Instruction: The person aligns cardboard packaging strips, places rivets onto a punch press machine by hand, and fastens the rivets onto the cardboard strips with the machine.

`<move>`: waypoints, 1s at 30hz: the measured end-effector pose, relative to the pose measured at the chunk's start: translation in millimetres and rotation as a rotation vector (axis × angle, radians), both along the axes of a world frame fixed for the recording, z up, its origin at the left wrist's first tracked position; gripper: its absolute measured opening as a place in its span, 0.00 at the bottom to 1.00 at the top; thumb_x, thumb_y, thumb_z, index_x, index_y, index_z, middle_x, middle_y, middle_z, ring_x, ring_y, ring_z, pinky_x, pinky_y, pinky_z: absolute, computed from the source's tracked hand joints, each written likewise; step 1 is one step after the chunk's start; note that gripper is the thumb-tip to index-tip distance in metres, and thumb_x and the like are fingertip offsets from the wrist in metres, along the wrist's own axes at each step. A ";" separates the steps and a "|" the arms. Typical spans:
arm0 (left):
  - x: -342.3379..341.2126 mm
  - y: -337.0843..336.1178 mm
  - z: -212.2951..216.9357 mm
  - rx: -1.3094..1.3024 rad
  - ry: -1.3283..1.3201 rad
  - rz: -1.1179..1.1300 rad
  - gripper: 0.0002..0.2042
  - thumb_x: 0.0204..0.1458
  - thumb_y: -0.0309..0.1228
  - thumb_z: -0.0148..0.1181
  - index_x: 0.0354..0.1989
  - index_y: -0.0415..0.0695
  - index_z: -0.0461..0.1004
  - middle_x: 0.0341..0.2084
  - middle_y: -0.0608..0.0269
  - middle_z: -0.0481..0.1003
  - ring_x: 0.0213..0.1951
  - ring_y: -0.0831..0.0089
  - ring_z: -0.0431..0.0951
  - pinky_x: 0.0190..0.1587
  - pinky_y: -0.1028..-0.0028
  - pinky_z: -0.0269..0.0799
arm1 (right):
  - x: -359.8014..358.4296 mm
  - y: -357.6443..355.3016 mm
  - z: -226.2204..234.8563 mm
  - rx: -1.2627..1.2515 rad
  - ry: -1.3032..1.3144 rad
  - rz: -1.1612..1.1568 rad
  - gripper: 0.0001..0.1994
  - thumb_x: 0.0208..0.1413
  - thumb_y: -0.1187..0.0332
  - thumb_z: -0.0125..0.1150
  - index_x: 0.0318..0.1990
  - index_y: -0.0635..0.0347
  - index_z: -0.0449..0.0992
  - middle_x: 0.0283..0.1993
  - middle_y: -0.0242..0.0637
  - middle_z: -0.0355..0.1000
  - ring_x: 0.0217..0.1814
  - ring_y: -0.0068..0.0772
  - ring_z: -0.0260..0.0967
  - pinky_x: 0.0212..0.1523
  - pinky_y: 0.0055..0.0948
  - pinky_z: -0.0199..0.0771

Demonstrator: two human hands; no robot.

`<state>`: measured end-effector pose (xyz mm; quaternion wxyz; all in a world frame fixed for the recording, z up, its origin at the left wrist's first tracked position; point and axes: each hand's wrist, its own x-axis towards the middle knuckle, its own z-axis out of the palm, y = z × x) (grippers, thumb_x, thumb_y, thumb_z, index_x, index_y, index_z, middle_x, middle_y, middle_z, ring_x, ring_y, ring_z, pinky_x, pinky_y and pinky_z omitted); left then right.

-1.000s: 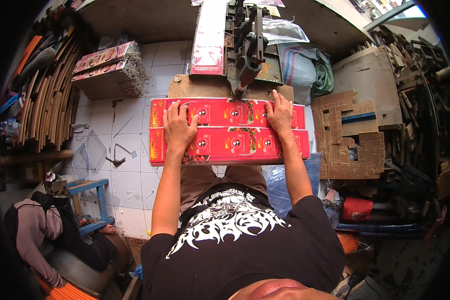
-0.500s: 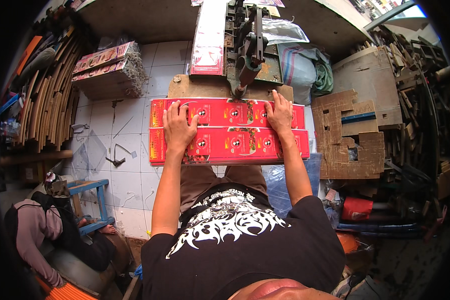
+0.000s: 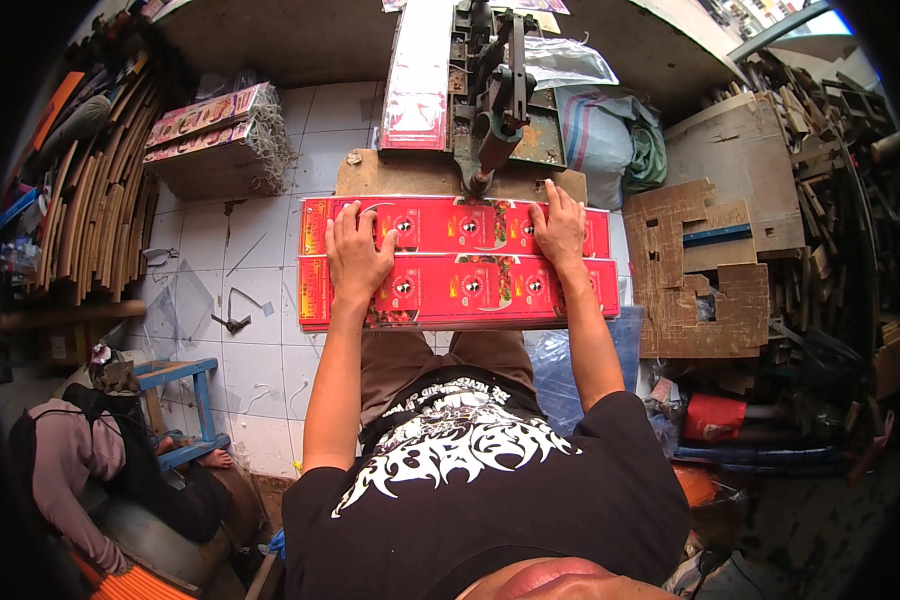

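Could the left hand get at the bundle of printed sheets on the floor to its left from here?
Probably not without leaning: the left hand lies flat on the red sheets, and the bundle sits well off to the left, though nothing blocks the way.

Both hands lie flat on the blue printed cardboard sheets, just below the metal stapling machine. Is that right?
Not quite. The head view shows the printed cardboard sheets are red, not blue. The rest holds: the left hand and the right hand both lie flat on them, just below the metal stapling machine.
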<state>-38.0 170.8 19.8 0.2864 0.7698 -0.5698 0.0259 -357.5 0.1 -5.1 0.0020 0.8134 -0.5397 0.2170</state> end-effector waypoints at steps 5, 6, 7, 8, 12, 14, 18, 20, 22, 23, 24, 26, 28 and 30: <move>0.1 0.5 -0.2 -0.008 0.004 0.000 0.20 0.52 0.41 0.66 0.49 0.43 0.75 0.58 0.52 0.69 0.63 0.53 0.67 0.69 0.49 0.55 | 1.5 0.6 0.7 -0.007 -0.059 0.008 0.31 0.61 0.51 0.58 0.69 0.52 0.64 0.63 0.45 0.69 0.66 0.49 0.64 0.71 0.58 0.54; 0.1 0.3 -0.2 -0.007 0.002 -0.001 0.20 0.52 0.41 0.66 0.49 0.43 0.75 0.58 0.52 0.69 0.63 0.53 0.67 0.70 0.49 0.55 | 0.9 -0.1 -0.3 -0.013 -0.035 0.006 0.31 0.61 0.51 0.58 0.69 0.51 0.64 0.63 0.45 0.70 0.66 0.49 0.64 0.71 0.58 0.54; 0.1 -0.1 -0.2 -0.006 0.000 -0.001 0.20 0.52 0.41 0.66 0.49 0.43 0.75 0.58 0.52 0.69 0.63 0.53 0.67 0.70 0.49 0.55 | 0.3 -0.9 -1.2 -0.018 -0.012 0.004 0.31 0.61 0.51 0.58 0.69 0.51 0.64 0.63 0.45 0.70 0.66 0.49 0.64 0.71 0.58 0.54; 0.2 -0.1 -0.2 -0.006 -0.001 -0.001 0.20 0.52 0.41 0.66 0.49 0.43 0.75 0.58 0.52 0.69 0.63 0.53 0.67 0.70 0.49 0.55 | 0.3 -1.0 -1.5 -0.018 -0.012 0.004 0.31 0.61 0.51 0.58 0.69 0.51 0.64 0.63 0.45 0.70 0.66 0.49 0.64 0.71 0.58 0.54; 0.5 -0.5 0.3 -0.002 0.003 -0.002 0.20 0.52 0.41 0.66 0.49 0.43 0.75 0.58 0.52 0.69 0.62 0.53 0.67 0.69 0.49 0.56 | 0.4 -1.7 -2.1 -0.023 -0.021 0.007 0.31 0.61 0.51 0.58 0.70 0.50 0.64 0.63 0.46 0.70 0.66 0.49 0.64 0.70 0.58 0.55; 0.2 -0.6 0.8 -0.002 0.001 -0.005 0.20 0.52 0.41 0.66 0.49 0.43 0.75 0.58 0.52 0.70 0.62 0.53 0.68 0.69 0.49 0.56 | 0.2 -1.9 -2.4 -0.024 -0.024 0.004 0.31 0.61 0.51 0.58 0.69 0.51 0.64 0.63 0.46 0.70 0.66 0.49 0.65 0.70 0.58 0.55; -0.1 -0.2 0.2 -0.008 0.002 -0.002 0.20 0.51 0.41 0.67 0.49 0.43 0.75 0.57 0.51 0.70 0.62 0.53 0.68 0.69 0.49 0.56 | 0.1 -1.2 -2.0 -0.035 -0.020 0.011 0.31 0.61 0.51 0.58 0.69 0.51 0.64 0.62 0.46 0.70 0.65 0.49 0.65 0.70 0.58 0.56; 0.0 0.3 0.3 -0.010 -0.002 -0.003 0.20 0.51 0.41 0.67 0.48 0.43 0.75 0.57 0.51 0.70 0.61 0.52 0.68 0.68 0.49 0.57 | 0.3 -0.1 -0.8 -0.037 -0.019 0.013 0.31 0.61 0.51 0.58 0.69 0.51 0.64 0.62 0.46 0.70 0.65 0.49 0.65 0.70 0.57 0.56; -0.5 0.9 1.1 -0.016 0.002 -0.005 0.20 0.51 0.40 0.67 0.48 0.43 0.75 0.57 0.51 0.70 0.61 0.52 0.68 0.67 0.49 0.58 | 0.9 1.6 0.4 -0.045 -0.029 0.020 0.31 0.61 0.51 0.58 0.69 0.51 0.65 0.62 0.46 0.70 0.64 0.50 0.65 0.70 0.57 0.56; -1.0 0.9 1.1 -0.014 0.001 -0.010 0.20 0.51 0.40 0.67 0.48 0.43 0.75 0.57 0.51 0.70 0.61 0.52 0.68 0.67 0.49 0.58 | 0.5 2.1 0.4 -0.043 -0.030 0.015 0.31 0.61 0.51 0.58 0.69 0.51 0.65 0.62 0.46 0.70 0.64 0.50 0.65 0.70 0.57 0.56; -1.4 0.6 1.1 -0.019 -0.012 -0.004 0.20 0.51 0.40 0.67 0.48 0.43 0.75 0.57 0.50 0.70 0.61 0.52 0.69 0.67 0.50 0.59 | 0.3 2.0 0.4 -0.042 -0.025 0.015 0.30 0.61 0.51 0.58 0.69 0.51 0.65 0.61 0.46 0.70 0.64 0.50 0.66 0.69 0.57 0.56; -1.7 0.7 0.5 -0.020 -0.025 -0.005 0.20 0.50 0.40 0.68 0.48 0.43 0.75 0.57 0.50 0.70 0.61 0.51 0.69 0.66 0.50 0.59 | 0.5 2.7 0.8 -0.037 -0.021 0.008 0.30 0.61 0.51 0.58 0.69 0.51 0.65 0.61 0.46 0.70 0.64 0.50 0.66 0.69 0.57 0.56; -1.0 1.0 -0.7 -0.023 -0.015 -0.005 0.20 0.50 0.40 0.68 0.48 0.43 0.75 0.57 0.50 0.70 0.61 0.51 0.69 0.66 0.51 0.60 | 1.7 3.2 1.5 -0.040 -0.009 0.013 0.30 0.61 0.51 0.59 0.69 0.51 0.65 0.61 0.46 0.70 0.64 0.50 0.66 0.69 0.57 0.56; -2.0 0.1 1.6 0.027 -0.007 -0.023 0.21 0.52 0.42 0.66 0.50 0.42 0.75 0.58 0.50 0.69 0.63 0.52 0.67 0.68 0.51 0.58 | 0.4 1.7 1.7 -0.038 -0.016 0.002 0.30 0.61 0.51 0.59 0.68 0.50 0.66 0.61 0.46 0.70 0.64 0.50 0.66 0.69 0.58 0.57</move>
